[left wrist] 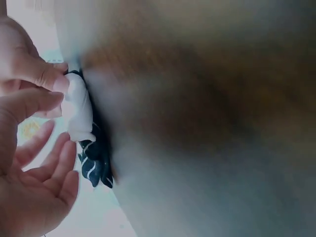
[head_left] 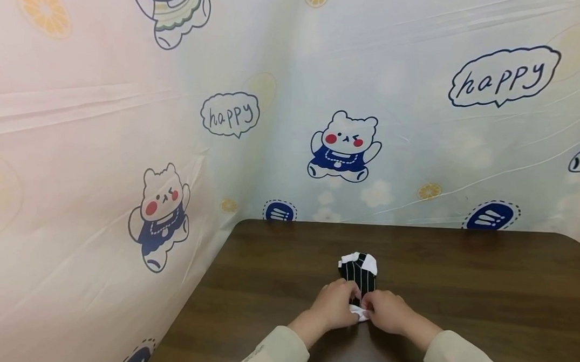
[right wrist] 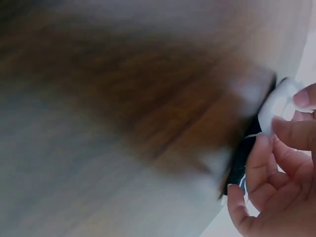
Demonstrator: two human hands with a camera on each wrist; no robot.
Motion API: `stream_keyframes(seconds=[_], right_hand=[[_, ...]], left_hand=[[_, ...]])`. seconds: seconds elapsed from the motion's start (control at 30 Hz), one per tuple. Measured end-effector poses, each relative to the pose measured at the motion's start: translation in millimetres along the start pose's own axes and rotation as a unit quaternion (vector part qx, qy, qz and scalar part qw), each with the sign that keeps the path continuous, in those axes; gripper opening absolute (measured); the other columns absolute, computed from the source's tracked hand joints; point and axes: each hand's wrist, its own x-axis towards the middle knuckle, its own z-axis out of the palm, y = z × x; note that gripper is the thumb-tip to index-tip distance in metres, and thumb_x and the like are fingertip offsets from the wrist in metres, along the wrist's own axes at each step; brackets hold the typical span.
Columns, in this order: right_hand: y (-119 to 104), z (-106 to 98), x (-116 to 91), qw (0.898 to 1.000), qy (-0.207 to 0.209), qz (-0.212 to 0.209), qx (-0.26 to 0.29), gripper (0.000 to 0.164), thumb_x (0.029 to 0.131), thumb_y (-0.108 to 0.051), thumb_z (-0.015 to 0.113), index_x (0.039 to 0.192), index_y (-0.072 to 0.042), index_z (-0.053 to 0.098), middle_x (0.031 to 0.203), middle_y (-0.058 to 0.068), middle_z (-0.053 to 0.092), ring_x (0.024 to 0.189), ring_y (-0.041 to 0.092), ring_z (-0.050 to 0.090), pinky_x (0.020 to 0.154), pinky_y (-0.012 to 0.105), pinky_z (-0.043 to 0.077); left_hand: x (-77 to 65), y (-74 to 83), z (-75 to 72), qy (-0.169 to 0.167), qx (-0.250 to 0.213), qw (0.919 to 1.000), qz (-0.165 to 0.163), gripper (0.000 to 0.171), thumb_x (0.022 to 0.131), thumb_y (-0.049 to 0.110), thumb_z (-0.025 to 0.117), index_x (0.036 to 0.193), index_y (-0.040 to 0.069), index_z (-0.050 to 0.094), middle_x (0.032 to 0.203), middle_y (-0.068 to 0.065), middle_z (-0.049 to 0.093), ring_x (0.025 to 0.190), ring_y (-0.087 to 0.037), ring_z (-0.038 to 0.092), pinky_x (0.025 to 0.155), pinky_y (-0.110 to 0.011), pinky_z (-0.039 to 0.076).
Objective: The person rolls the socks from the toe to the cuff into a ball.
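A black sock (head_left: 363, 276) with thin white stripes and white end patches lies lengthwise on the brown table. At its near end is a white part (left wrist: 78, 108), bunched or folded over. My left hand (head_left: 334, 304) is at the left of this end, its thumb and bent fingers (left wrist: 63, 158) about the white fabric. From the right, my right hand (head_left: 388, 312) pinches the same white end between thumb and fingers. Some of its fingers (right wrist: 256, 163) lie along the black part. Whether a second sock lies underneath, I cannot tell.
The dark wood table (head_left: 484, 297) extends to both sides and behind the sock. A pale printed curtain (head_left: 409, 110) with bears and lettering hangs along the table's back and left edges. Light sleeves (head_left: 282, 351) cover both forearms.
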Motion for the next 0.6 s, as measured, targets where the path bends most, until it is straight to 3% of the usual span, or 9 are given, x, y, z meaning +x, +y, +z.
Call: stream_keyframes(seconds=[0.17,0.6], right_hand=[[-1.8,-3.9,2.9,0.999,-0.030,0.027,0.019,0.017,0.078,-0.005,0.069,0.070,-0.015,0.057,0.063,-0.008,0.048,0.057,0.011,0.044,0.053,0.031,0.038],[5.0,-2.9,5.2,0.998,-0.036,0.015,0.050,0.012,0.077,-0.006,0.066,0.070,-0.013,0.060,0.064,-0.009,0.050,0.059,0.009,0.045,0.056,0.028,0.039]], left_hand=[[-3.9,1.7,-0.4,0.039,0.050,0.9973,0.037,0.024,0.065,0.017,0.082,0.080,0.020,0.064,0.076,0.012,0.050,0.072,-0.002,0.050,0.066,-0.021,0.039],[-5.4,-2.3,7.7,0.030,0.090,0.9942,0.052,0.018,0.067,0.017,0.083,0.078,0.020,0.068,0.073,0.013,0.059,0.068,0.000,0.053,0.062,-0.020,0.036]])
